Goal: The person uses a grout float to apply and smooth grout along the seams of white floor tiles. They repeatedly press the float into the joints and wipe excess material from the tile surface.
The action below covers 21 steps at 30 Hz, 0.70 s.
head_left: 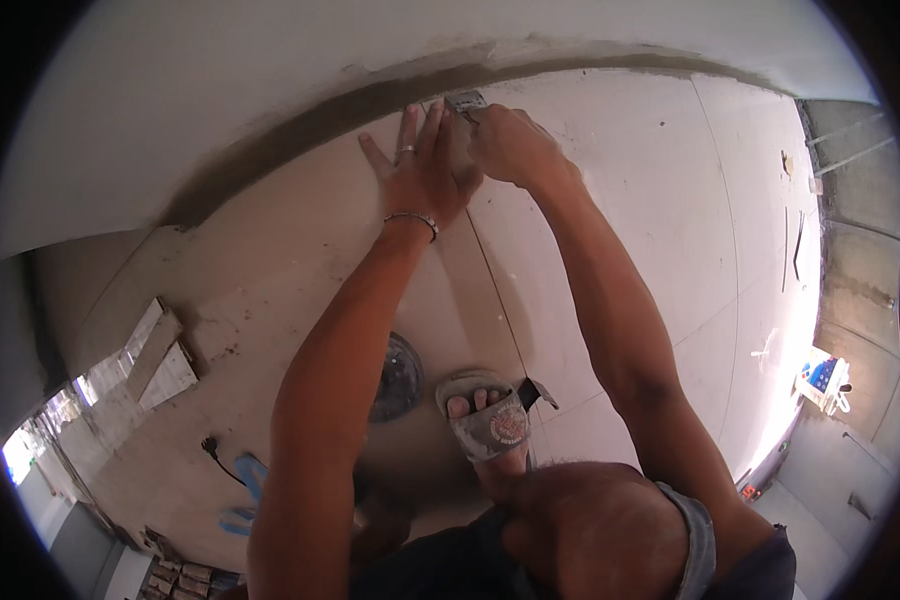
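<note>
My left hand (425, 170) lies flat on the pale floor tiles (610, 130), fingers spread, close to the foot of the wall. It wears a ring and a beaded bracelet. Right beside it, my right hand (515, 145) is closed round a small scraper (465, 101) with a flat, stained grey blade. The handle is hidden in the fist. The blade sits at the floor's edge, by the dark, rough strip (370, 100) along the wall's base. A thin tile joint (495, 270) runs from near the hands back toward my sandalled foot (490, 420).
A round, dark bucket (398, 378) stands beside my left forearm. Broken board or tile pieces (165, 360) lie at the left, with a black plug (210, 447) and a blue strap-like thing (240, 518) nearer. At the far right is a box (822, 380) with blue-and-white contents.
</note>
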### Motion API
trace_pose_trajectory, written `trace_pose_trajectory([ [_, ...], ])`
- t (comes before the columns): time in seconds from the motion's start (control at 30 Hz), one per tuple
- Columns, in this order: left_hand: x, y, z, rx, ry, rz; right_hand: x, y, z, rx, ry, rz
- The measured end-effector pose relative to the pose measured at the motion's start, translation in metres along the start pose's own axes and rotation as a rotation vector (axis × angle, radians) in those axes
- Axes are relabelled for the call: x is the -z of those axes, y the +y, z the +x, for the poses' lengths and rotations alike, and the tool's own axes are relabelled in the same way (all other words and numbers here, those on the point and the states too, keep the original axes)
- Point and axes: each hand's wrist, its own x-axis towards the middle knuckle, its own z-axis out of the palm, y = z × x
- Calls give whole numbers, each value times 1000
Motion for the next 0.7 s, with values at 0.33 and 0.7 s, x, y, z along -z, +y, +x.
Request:
trace_pose_trajectory([
  [0.33, 3, 8, 1, 69, 66, -29, 2, 27, 12, -14, -82, -26],
  [0.7, -17, 9, -1, 149, 163, -108, -3, 10, 14, 20, -108, 30],
])
